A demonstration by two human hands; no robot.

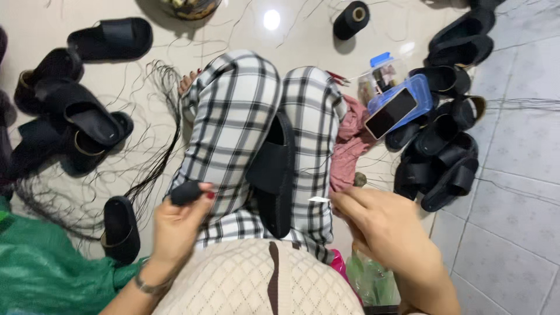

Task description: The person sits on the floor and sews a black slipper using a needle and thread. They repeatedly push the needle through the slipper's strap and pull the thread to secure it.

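A small black piece is pinched in the left hand beside a black sandal on the lap; the right hand closes on something small. Sandal piles flank it, so much work seemingly remains.

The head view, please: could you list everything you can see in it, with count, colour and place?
slide sandal: one, black, on the lap
sandals: a pile, black, floor at left
sandals: a pile, black, floor at right
thread spool: one, black, floor at top
phone: one, dark screen, on a blue box
loose threads: many, black, floor at left
mesh bag: one, green, bottom left
cloth: one, pink, beside the right leg
left hand: grip on a small black piece
right hand: pinching something small and pale
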